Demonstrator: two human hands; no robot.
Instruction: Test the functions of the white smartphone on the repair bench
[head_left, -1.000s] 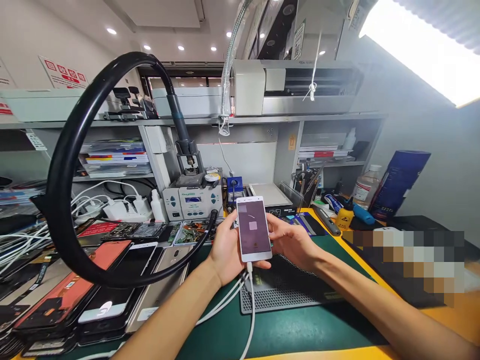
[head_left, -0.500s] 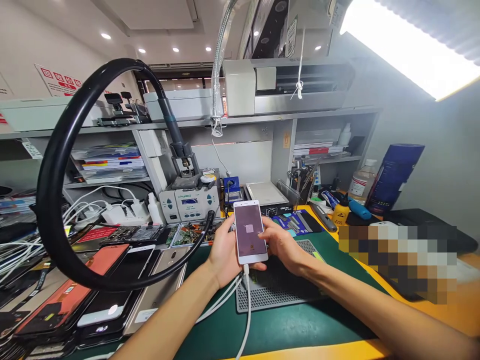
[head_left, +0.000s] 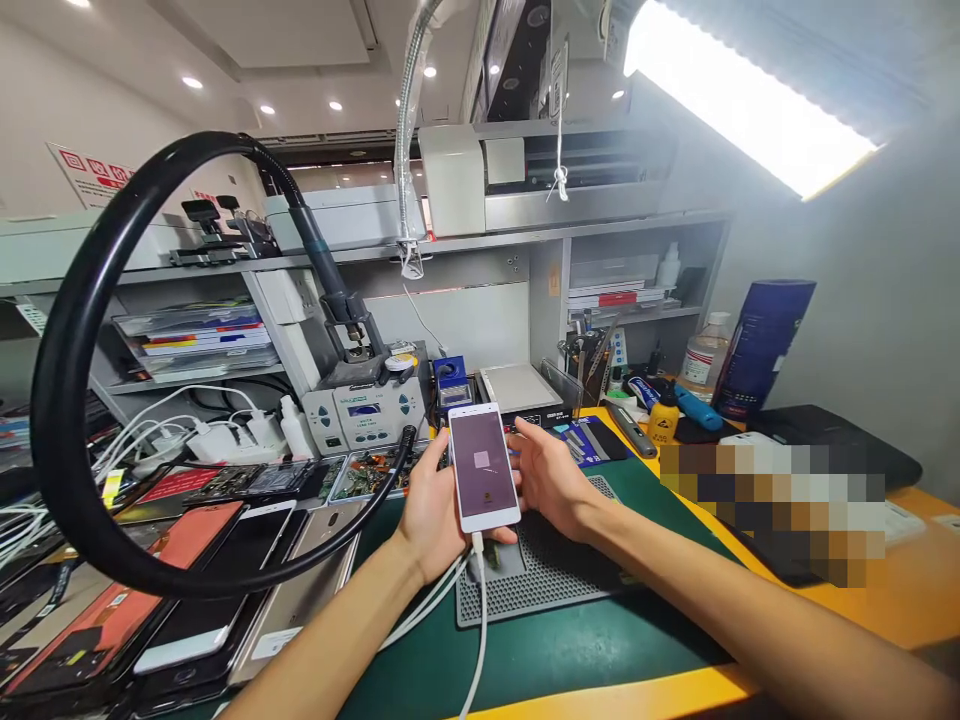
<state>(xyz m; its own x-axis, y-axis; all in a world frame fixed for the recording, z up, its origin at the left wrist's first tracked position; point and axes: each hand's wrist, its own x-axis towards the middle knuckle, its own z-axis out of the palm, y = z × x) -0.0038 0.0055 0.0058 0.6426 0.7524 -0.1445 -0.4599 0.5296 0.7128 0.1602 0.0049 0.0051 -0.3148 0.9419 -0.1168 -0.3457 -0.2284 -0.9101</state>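
Observation:
A white smartphone [head_left: 484, 480] with a lit purple-brown screen is held upright and tilted in my left hand [head_left: 429, 512], whose fingers wrap behind it. A pale square and a small mark show on the screen. From the phone's bottom edge a white charging cable [head_left: 481, 605] hangs down to the table. Beside the phone's right edge my right hand [head_left: 553, 475] is open, thumb raised and fingers loosely curved; some fingertips are near or behind the edge, and I cannot tell if they touch it. Below lies a grey perforated pad [head_left: 559, 580] on a green mat [head_left: 600, 645].
Several phones and phone parts, one with a red back [head_left: 161, 570], lie at the left. A black hose [head_left: 56, 400] loops from a grey soldering station [head_left: 364, 415]. A yellow bottle [head_left: 663, 420] and a blue roll [head_left: 765, 345] stand at the right under a bright lamp [head_left: 750, 100].
My right thumb has left the screen, and the right hand has opened at the phone's side. The left hand still holds the phone. The whole view has shifted slightly.

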